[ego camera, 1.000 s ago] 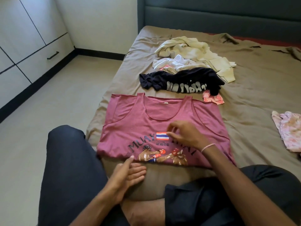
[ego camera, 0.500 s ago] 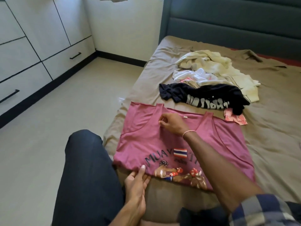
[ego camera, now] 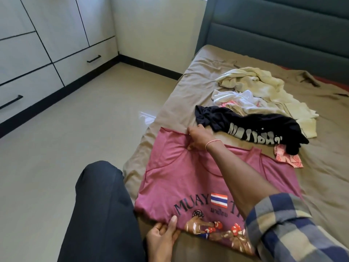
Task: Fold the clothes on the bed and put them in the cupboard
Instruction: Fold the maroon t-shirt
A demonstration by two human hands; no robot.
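Our left hand [ego camera: 162, 236] pinches pink top [ego camera: 185, 178] hem, bottom middle; our right hand [ego camera: 198, 138] grips shoulder strap, frame middle. We think we hold both ends so side folds straight.

Five garments [ego camera: 188, 176] [ego camera: 255, 127] [ego camera: 232, 97] [ego camera: 264, 86] [ego camera: 287, 157], two hands [ego camera: 162, 237] [ego camera: 198, 138]

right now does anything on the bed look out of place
Nothing damaged. Beyond the pink tank top, a black shirt, white garment and cream garment lie crumpled in a heap, a small pink cloth partly under the black shirt. By the headboard the sheet leaves a red strip bare.
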